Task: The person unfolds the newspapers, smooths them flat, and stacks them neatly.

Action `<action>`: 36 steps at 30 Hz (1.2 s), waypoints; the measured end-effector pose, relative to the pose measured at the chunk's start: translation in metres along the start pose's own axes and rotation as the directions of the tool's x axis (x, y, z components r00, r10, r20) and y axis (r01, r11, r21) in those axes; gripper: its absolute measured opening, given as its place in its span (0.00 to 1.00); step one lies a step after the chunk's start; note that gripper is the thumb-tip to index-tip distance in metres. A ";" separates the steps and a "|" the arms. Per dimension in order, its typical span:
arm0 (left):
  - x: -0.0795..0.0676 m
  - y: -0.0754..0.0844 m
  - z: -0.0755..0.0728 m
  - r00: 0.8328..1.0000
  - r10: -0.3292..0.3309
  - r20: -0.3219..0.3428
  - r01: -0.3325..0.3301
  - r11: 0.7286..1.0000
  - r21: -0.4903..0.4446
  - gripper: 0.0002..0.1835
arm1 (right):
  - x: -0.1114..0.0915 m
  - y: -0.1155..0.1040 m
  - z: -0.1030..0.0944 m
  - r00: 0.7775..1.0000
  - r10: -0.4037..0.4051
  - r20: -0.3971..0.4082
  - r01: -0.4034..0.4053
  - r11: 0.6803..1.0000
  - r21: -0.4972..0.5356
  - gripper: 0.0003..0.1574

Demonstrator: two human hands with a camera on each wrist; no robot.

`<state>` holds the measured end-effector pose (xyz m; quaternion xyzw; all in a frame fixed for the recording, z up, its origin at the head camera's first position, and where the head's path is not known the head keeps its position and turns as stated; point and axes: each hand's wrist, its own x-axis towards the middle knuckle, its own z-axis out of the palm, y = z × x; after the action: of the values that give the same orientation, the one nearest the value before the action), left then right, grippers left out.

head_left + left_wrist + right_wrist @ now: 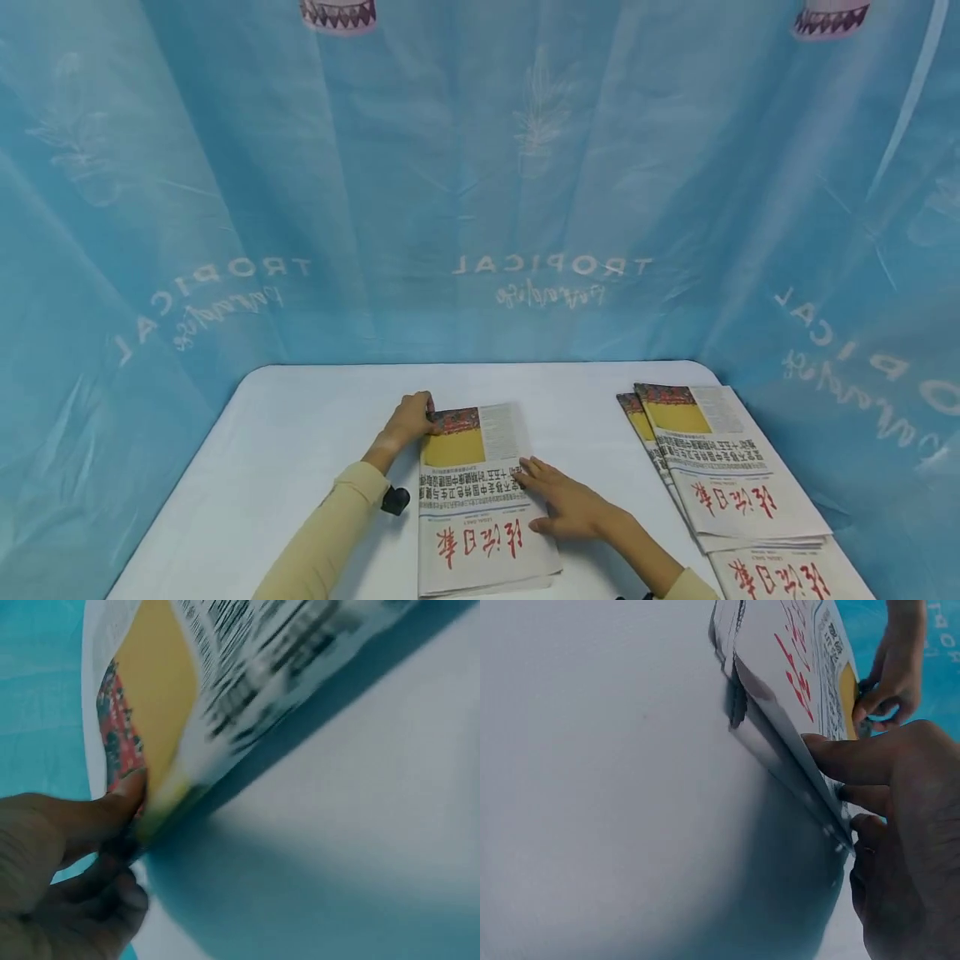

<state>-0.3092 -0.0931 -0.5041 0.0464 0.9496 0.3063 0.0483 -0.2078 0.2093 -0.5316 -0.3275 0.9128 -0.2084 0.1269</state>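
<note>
A folded newspaper (468, 546) with red title characters and a yellow-and-red picture lies on the white table. My left hand (411, 418) pinches its far left corner; in the left wrist view the thumb lies on the picture and the fingers are curled beneath the lifted edge. My right hand (566, 502) is at the right edge. In the right wrist view its thumb rests on the top page and its fingers bend around the side, where the paper's layers (787, 757) stand slightly apart. The undersides are hidden.
On the right of the white table (300, 467), several similar newspapers (738, 475) lie in overlapping piles, one pile (787, 571) nearer the front edge. A blue printed curtain (480, 183) surrounds the table at the back and sides.
</note>
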 end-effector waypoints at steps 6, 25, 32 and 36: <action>0.006 0.004 -0.004 0.987 0.061 0.147 -0.067 0.997 0.042 0.13 | -0.006 -0.003 0.013 0.998 0.053 -0.015 -0.053 0.999 0.000 0.48; -0.012 0.005 0.003 0.994 0.101 0.049 -0.082 0.950 -0.300 0.14 | -0.007 0.003 -0.016 0.978 0.053 -0.199 -0.039 0.996 0.074 0.44; -0.016 -0.005 0.005 1.000 0.028 0.015 -0.018 0.882 -0.470 0.28 | 0.014 0.016 -0.010 0.866 0.056 -0.497 0.106 0.950 0.292 0.29; -0.019 -0.011 0.004 0.999 -0.033 0.001 0.029 0.849 -0.528 0.31 | 0.020 0.018 -0.004 0.907 -0.010 -0.422 0.125 0.961 0.245 0.25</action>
<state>-0.2906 -0.1023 -0.5123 0.0147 0.8299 0.5544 0.0605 -0.2347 0.2103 -0.5382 -0.2871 0.8704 -0.3985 -0.0352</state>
